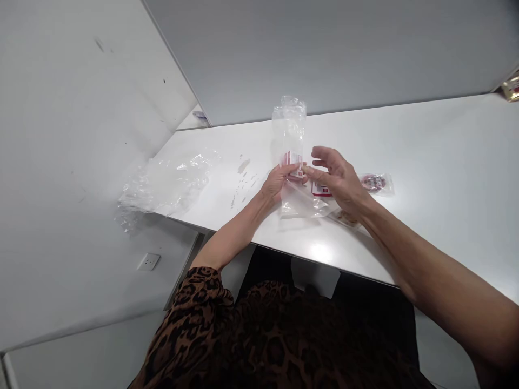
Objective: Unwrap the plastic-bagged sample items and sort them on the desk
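Near the middle of the head view, my left hand (277, 182) is closed on a clear plastic bag (294, 127) that stands up from it. A red-and-white printed piece (292, 159) shows in the bag's lower part, at my fingers. My right hand (339, 178) is just to the right, its fingers apart and its thumb tip close to that piece; whether the thumb touches it is unclear. Partly hidden beneath the right hand lies another red-and-white printed piece (321, 189). More clear plastic (302, 204) is spread below my left hand.
A pile of clear plastic bags (166, 183) hangs over the white table's (438, 162) left edge. Beside my right wrist lie a pink-printed packet (376, 183) and a brownish packet (345, 219). A gold packet (511, 88) is at the far right. Walls bound the left and back.
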Demonstrator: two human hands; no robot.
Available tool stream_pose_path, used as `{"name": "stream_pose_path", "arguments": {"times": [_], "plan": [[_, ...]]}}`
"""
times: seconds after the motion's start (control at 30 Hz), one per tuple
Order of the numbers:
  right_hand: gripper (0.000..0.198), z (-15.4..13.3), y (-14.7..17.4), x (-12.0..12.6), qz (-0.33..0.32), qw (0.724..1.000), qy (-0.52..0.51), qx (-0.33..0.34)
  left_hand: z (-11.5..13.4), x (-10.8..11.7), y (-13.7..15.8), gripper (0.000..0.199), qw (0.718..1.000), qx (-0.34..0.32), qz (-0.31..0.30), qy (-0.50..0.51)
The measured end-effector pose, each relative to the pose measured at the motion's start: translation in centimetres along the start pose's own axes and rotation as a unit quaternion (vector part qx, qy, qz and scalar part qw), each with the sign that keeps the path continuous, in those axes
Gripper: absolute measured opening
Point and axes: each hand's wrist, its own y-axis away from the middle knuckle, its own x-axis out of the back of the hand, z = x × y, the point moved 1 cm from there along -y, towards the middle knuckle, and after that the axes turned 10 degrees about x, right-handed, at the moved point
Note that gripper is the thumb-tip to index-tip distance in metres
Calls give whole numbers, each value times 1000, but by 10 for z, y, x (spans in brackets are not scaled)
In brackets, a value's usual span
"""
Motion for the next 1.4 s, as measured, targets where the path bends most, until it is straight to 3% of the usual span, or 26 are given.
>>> {"name": "stream_pose_path", "arguments": {"times": [0.13, 0.37, 0.5, 0.73, 0.8, 0.9, 1.0, 1.1, 1.4], "plan": [[72, -8, 10, -10, -48, 998, 42, -3, 4, -2, -3, 29, 999, 5, -16, 39], [81, -8, 10, -14, 51, 993, -61, -85, 4, -16, 11, 48, 999, 12, -46, 25], [82, -7, 7, -14, 61, 983, -136, -106, 1, -18, 20, 56, 996, 11, -90, -2], [82, -6, 5, -15, 62, 980, -149, -116, -3, -7, 26, 57, 983, -27, -146, -112], [77, -9, 4, -15, 72, 976, -158, -132, -3, -7, 26, 56, 981, -26, -150, -118], [56, -16, 0, -12, 91, 967, -192, -144, 3, -8, 25, 52, 991, -59, -98, -74], [29, -22, -6, -8, 113, 946, -263, -152, 13, -11, 26, 61, 991, -114, -69, -31], [23, -21, -9, -7, 119, 933, -293, -171, 23, -14, 31, 72, 984, -161, -60, -38], [78, 4, -9, -9, 150, 939, -242, -191, 31, -12, 33, 78, 973, -209, -33, -89]]}}
